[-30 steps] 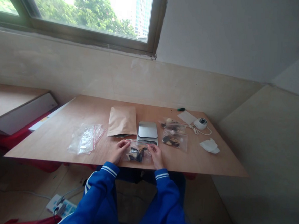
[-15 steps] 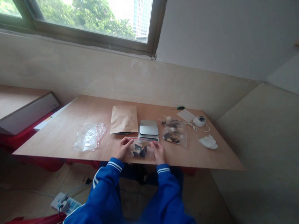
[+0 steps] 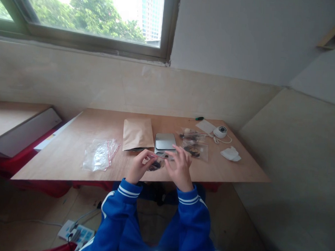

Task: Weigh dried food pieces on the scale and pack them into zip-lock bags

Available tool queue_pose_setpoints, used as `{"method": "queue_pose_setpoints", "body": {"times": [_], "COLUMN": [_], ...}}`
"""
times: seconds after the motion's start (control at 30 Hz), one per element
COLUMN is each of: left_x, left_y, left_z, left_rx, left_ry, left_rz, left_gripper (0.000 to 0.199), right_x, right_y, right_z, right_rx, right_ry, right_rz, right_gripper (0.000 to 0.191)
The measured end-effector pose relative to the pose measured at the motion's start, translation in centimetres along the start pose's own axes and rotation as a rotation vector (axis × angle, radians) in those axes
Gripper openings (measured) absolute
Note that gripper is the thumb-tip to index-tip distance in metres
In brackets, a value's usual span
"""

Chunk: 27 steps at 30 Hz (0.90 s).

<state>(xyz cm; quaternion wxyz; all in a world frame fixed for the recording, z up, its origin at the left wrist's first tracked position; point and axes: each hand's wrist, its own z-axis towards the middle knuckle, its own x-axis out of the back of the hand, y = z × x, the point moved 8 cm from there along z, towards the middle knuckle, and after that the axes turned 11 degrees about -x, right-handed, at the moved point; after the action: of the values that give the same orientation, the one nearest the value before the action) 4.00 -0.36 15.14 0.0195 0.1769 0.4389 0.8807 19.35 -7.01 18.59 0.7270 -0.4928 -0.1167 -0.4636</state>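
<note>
A small clear zip bag [image 3: 155,165] with dark and pale dried pieces in it hangs at the table's front edge, partly hidden by my hands. My left hand [image 3: 139,164] pinches the bag's red-lined top on the left. At the other end of that top edge, the thumb and forefinger of my right hand [image 3: 179,167] close on it, while the other fingers fan upward. Just behind the bag is a silver digital scale [image 3: 165,141], its front partly covered by my right hand. A brown paper pouch [image 3: 138,134] lies left of the scale.
Right of the scale lie two filled zip bags [image 3: 196,150]. Farther right are a white camera [image 3: 220,131] with a cable, a crumpled white tissue [image 3: 231,154] and a green-handled screwdriver [image 3: 199,118]. Flat clear bags [image 3: 99,155] lie on the left. A power strip [image 3: 76,231] rests below.
Both hands have come closer together along the bag's top edge. My right hand has risen and turned, its fingers now spread upward. The view has shifted slightly.
</note>
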Motion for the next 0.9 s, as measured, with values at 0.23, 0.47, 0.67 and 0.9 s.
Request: {"method": "queue_pose_setpoints", "body": {"times": [0.23,0.47,0.67,0.9], "left_x": [0.2,-0.2,-0.6,0.3], "left_y": [0.9,0.3,0.7,1.0], "left_z": [0.0,-0.4,-0.5,-0.5], "left_rx": [0.001,0.026,0.031,0.022], "left_ry": [-0.036,-0.041,-0.005,0.107], "left_rz": [-0.069,-0.066,-0.036,-0.004], "left_gripper": [0.016,0.016,0.015,0.016], "right_x": [-1.8,-2.8,-3.4,-3.7], "right_y": [-1.6,-1.1,-1.5,-0.9], "right_z": [0.1,0.1,-0.3,-0.3], "right_rx": [0.037,0.007,-0.008,-0.005], "right_ry": [-0.156,-0.131,-0.081,-0.094], "right_rz": [0.199,0.089,-0.035,0.115], "right_gripper": [0.012,0.018,0.019,0.015]}}
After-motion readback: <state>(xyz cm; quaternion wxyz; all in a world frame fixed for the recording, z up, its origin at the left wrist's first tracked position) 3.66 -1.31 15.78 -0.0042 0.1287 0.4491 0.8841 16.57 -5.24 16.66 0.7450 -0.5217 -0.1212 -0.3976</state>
